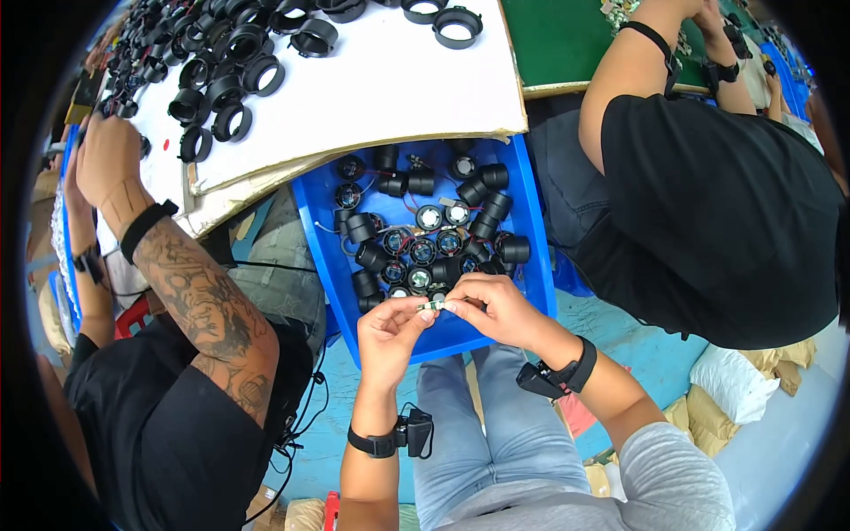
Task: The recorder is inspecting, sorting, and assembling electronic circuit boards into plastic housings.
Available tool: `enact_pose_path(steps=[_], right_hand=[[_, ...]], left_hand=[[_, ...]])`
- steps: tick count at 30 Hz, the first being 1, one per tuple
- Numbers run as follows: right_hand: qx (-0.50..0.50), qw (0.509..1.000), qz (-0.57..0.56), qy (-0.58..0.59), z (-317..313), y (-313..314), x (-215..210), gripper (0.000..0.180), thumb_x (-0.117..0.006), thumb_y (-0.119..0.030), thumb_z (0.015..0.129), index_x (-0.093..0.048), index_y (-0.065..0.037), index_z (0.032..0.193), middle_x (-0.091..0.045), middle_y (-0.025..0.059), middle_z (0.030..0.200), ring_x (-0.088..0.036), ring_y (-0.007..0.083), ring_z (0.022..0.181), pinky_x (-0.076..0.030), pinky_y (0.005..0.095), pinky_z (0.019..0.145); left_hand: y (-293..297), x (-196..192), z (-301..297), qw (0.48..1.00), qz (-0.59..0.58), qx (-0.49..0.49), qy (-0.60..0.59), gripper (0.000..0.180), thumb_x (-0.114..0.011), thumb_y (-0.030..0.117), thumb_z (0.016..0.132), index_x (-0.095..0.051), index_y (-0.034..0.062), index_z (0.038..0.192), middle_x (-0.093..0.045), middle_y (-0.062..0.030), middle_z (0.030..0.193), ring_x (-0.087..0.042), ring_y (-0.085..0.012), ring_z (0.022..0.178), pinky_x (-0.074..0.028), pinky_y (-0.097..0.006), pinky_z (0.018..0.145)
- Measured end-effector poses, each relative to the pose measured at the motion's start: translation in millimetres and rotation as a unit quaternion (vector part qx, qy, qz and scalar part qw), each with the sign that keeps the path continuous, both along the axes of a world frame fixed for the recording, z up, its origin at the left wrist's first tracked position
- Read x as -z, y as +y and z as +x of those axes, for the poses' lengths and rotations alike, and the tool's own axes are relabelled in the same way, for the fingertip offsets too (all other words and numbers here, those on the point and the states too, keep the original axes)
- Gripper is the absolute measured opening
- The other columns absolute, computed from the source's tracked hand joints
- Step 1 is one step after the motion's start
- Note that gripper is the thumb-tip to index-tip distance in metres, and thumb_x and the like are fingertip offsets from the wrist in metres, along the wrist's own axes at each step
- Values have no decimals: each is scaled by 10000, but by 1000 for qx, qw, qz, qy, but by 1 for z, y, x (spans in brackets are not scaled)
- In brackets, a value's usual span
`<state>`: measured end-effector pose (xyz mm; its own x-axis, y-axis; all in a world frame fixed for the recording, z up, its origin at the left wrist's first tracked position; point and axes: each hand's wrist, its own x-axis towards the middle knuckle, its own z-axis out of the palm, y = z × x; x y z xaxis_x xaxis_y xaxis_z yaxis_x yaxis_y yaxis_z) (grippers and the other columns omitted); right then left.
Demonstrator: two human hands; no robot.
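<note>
Over the near part of the blue bin (pixel 312 257), my two hands meet at a small green circuit board (pixel 430 305) with a white end. My left hand (pixel 386 341) pinches its left side between thumb and fingertips. At the white end, the fingers of my right hand (pixel 500 310) are closed; whether that end is a connector is too small to tell. Beneath them, the bin holds many black cylindrical housings (pixel 421 181), some with thin wires and boards showing inside.
A white-topped table (pixel 354 106) beyond the bin carries a heap of black rings (pixel 314 37). One person in black (pixel 204 319) works at my left, an arm over the table. Another person in black (pixel 717 212) sits at my right by a green table (pixel 553 44). Packages (pixel 730 380) lie on the floor.
</note>
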<state>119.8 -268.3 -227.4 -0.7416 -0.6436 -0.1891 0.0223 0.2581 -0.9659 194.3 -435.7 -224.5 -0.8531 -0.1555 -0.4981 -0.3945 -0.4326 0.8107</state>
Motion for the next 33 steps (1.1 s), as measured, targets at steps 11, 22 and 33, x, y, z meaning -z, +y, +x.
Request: enact_pose_path(steps=[11,22,33], right_hand=[[13,994,-82,-69,-6,-3,10,105,-625,-74,811,-664,10,861,-633,88,729,-602,129,650,-463,253,566],[130,988,-28,74,-61,-17,-34,30,-615,-19,794,-628,-12,819,-589,37,746,-552,99,695,-445,241,622],[377,903,-86,185,-228,6,-59,269,-566,-81,870,-566,72,1091,-630,119,978,-601,177,876,-477,262,763]], left_hand=[[-4,0,-3,998,55,3,-15,139,-606,-75,791,-608,-56,928,-647,-150,851,-653,-216,778,-562,-302,720],[-21,11,-39,998,-13,-60,28,422,-641,-72,758,-520,-33,1160,-613,-141,1027,-598,-186,941,-489,-278,827],[-24,155,-54,845,-508,166,19,233,-689,54,684,-650,45,913,-588,-114,823,-595,-271,739,-502,-356,650]])
